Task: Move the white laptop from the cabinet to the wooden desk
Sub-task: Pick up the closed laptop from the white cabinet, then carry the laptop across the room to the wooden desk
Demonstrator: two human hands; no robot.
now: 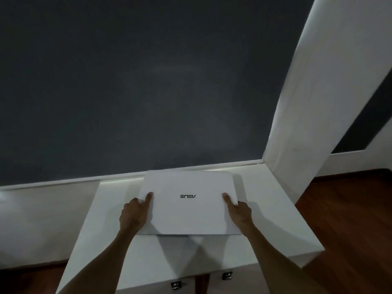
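The white laptop (188, 213) is closed, its dark logo upside down to me, and it hovers just above the top of the white cabinet (275, 225), casting a shadow below its near edge. My left hand (135, 215) grips its left edge with the thumb on the lid. On the opposite edge, my right hand (237, 211) holds it the same way. The wooden desk is not in view.
A dark grey wall (148, 81) with a white skirting rises right behind the cabinet. A white wall corner (318, 102) stands at the right. Reddish wooden floor (350, 219) shows to the right. Two small metal handles (227, 275) sit on the cabinet front below.
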